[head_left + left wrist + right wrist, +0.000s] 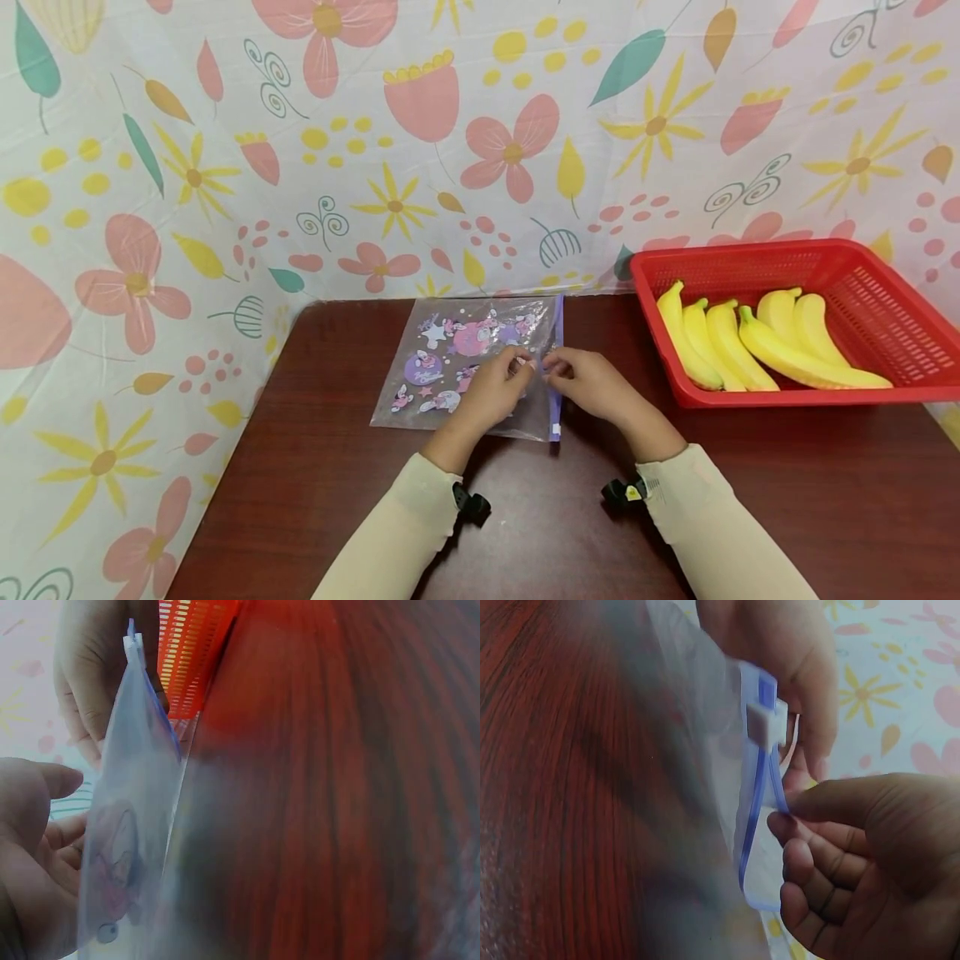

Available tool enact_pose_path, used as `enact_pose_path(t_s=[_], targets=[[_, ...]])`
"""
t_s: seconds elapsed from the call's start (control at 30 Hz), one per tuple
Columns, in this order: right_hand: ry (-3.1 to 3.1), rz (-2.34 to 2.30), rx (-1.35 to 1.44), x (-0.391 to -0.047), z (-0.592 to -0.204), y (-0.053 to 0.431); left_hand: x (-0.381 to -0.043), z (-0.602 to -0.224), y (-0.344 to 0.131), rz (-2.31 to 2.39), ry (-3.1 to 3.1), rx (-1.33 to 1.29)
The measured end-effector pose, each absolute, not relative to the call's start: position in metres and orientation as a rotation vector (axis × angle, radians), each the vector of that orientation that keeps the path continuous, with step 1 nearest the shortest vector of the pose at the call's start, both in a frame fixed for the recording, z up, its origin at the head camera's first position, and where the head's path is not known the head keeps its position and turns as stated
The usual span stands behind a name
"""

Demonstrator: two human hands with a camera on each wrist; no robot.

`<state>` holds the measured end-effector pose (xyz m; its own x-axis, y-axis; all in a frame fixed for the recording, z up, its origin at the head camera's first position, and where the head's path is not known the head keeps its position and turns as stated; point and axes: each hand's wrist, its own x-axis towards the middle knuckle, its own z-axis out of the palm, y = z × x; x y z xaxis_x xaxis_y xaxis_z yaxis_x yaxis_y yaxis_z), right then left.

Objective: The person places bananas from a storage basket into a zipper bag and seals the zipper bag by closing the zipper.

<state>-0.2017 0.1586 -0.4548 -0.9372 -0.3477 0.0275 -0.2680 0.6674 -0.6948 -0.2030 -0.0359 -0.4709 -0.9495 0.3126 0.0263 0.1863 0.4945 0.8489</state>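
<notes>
A clear zipper bag printed with pink and purple cartoon figures lies on the table, its purple zip edge on the right. My right hand pinches one purple zip strip between thumb and index finger. Beside a white slider, the two strips stand apart. My left hand is over the bag's printed face, close to the right fingertips. In the left wrist view, a gap shows between the left thumb and fingers; some of those fingers are hidden behind the bag.
At the right stands a red plastic basket with several yellow bananas in it. The brown wooden table meets a flower-printed cloth at its back and left. Each wrist wears a small black camera.
</notes>
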Motion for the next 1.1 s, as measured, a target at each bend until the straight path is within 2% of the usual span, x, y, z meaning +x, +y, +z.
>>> enact_pose_path(t_s=[0.57,1.1], targets=[[2.688,-1.166,-0.686,-0.197,-0.451,0.152,-0.208,-0.476,-0.037,1.555,2.646,0.333],[2.682,-1.158,-0.708,-0.194,-0.455,0.145,-0.21,-0.475,-0.04,1.401,2.731,0.278]])
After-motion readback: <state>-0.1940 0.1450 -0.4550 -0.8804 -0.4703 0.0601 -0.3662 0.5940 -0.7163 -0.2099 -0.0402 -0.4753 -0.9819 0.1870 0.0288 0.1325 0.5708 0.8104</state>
